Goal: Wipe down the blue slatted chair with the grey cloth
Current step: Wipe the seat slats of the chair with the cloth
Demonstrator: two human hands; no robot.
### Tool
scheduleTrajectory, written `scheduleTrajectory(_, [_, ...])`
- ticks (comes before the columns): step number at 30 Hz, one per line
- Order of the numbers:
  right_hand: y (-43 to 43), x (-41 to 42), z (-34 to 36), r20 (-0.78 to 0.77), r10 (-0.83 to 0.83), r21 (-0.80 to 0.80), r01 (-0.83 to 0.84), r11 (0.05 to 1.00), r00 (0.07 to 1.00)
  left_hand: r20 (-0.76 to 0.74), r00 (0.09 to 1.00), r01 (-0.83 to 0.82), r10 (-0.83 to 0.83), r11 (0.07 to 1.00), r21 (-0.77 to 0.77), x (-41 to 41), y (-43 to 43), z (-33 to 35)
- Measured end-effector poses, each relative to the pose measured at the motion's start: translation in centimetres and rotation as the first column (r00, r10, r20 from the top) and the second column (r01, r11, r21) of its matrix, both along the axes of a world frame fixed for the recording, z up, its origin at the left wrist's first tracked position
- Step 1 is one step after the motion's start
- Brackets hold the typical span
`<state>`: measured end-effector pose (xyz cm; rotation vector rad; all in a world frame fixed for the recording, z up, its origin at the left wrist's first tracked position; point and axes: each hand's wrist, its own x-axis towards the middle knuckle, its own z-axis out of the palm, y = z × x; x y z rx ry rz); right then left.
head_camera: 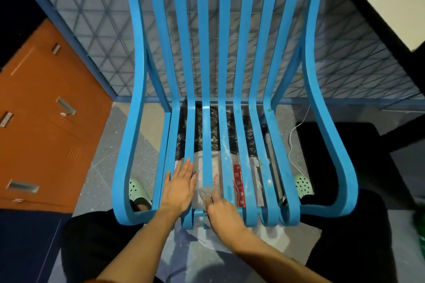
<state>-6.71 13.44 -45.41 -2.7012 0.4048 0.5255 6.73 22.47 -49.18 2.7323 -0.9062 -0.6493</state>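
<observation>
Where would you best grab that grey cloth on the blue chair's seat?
Pinch the bunched folds of the grey cloth from above, reaching in over the seat's front edge, as the right hand does. It lies crumpled on a narrow slat of the blue chair with gaps either side, so sideways approaches would probably meet neighbouring slats.

The speckled grey floor [105,149] carries the blue slatted chair [225,53]. Under the chair lie a black plastic bag [213,135] and a white printed bag [216,165], with a white cable [290,140] right of it.
</observation>
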Motion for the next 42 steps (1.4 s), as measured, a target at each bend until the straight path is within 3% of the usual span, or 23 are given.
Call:
scheduleTrajectory(6, [0.1, -1.5, 0.3, 0.005, 0.040, 0.015, -0.040, 0.999, 0.999, -0.017, 1.000, 0.010, -0.010, 1.000, -0.028, -0.6, 0.6, 0.3])
scheduleTrajectory(16, [-3.4, 5.8, 1.0, 0.036, -0.015, -0.070, 0.018, 0.997, 0.999, -0.065, 0.998, 0.006, -0.007, 1.000, -0.012, -1.0, 0.9, 0.9])
scheduleTrajectory(20, [-2.0, 3.7, 0.7, 0.024, -0.013, -0.071, 0.014, 0.997, 1.000, -0.059, 0.998, 0.015, -0.015, 1.000, -0.001, -0.8, 1.0, 0.8])
scheduleTrajectory(27, [0.8, -4.6, -1.4, 0.004, 0.077, 0.094, -0.077, 0.993, 0.997, -0.029, 0.998, 0.061, -0.059, 0.995, 0.083, -1.0, 0.7, 1.2])
scheduleTrajectory(31, [-0.3, -6.6, -0.8, 0.032, 0.098, 0.106, -0.100, 0.989, 0.995, -0.018, 0.992, 0.125, -0.123, 0.987, 0.104, -2.2, 0.4, 1.6])
scheduleTrajectory(34, [-2.5, -6.5, 0.1, 0.139, 0.116, 0.070, -0.127, 0.989, 0.983, 0.007, 0.980, 0.197, -0.197, 0.980, 0.014, -3.9, 0.5, 1.6])
scheduleTrajectory(37, [-5.2, -6.1, -0.2, 0.233, 0.080, 0.005, -0.084, 0.996, 0.969, -0.020, 0.963, 0.269, -0.269, 0.963, 0.030, -5.3, 0.2, 1.5])
scheduleTrajectory(42, [-4.3, -6.1, -0.5, 0.113, 0.009, 0.016, -0.011, 1.000, 0.994, -0.074, 0.960, 0.273, -0.269, 0.960, 0.062, -6.3, -0.1, 1.5])
